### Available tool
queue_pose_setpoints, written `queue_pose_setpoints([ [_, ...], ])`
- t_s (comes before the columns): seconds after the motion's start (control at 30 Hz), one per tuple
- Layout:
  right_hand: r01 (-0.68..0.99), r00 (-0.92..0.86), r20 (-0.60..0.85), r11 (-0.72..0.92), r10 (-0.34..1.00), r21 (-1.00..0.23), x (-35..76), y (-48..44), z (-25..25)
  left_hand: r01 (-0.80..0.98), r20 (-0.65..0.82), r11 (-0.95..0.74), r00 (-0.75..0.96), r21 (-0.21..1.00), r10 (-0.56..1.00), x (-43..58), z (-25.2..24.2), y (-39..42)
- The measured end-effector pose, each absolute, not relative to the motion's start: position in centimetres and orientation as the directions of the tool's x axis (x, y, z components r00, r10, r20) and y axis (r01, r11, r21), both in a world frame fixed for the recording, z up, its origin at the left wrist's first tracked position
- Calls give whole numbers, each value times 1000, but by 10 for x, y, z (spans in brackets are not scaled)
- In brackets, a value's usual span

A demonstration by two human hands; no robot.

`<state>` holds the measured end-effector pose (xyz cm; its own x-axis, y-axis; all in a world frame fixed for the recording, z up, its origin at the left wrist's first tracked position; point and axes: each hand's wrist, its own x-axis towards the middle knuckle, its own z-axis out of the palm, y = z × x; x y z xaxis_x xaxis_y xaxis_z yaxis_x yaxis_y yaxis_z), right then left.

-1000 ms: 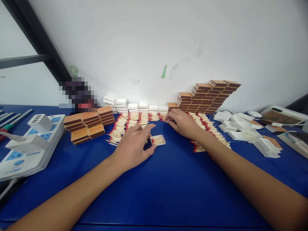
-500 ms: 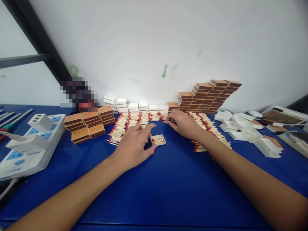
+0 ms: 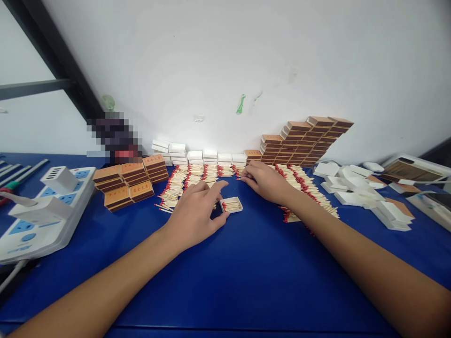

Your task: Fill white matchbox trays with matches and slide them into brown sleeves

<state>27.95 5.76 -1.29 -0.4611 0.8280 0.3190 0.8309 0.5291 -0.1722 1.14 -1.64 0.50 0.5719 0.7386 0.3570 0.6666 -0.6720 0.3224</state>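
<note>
A small white matchbox tray [image 3: 231,211] lies on the blue table, partly filled with red-headed matches. My left hand [image 3: 199,211] rests beside its left end, thumb and index finger spread apart, with the thumb tip at the tray's near corner. Beyond the tray, my right hand [image 3: 262,177] has its fingers pinched together at the row of loose matches [image 3: 225,171]. A red match head shows by those fingertips, though the fingers hide most of what they hold. More matches [image 3: 306,188] lie in rows behind and under my right forearm.
Closed matchboxes stand in a stepped stack [image 3: 303,143] against the wall and in a smaller stack [image 3: 130,180] at left. White trays [image 3: 195,155] line the wall; others [image 3: 355,185] are heaped at right. A power strip [image 3: 66,211] with plugged-in chargers sits at far left.
My right hand has shifted very slightly left among the matches. My left hand and the tray have stayed where they were.
</note>
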Motion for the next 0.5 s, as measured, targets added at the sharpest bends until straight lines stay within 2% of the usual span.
queue_pose_setpoints([
  [0.17, 836, -486, 296, 537, 822, -118, 280, 60, -16, 671, 354, -674, 577, 310, 736, 12, 4, -16],
  [0.5, 822, -502, 297, 555, 812, -126, 278, 57, -16, 670, 358, -674, 574, 312, 736, 11, 4, -16],
])
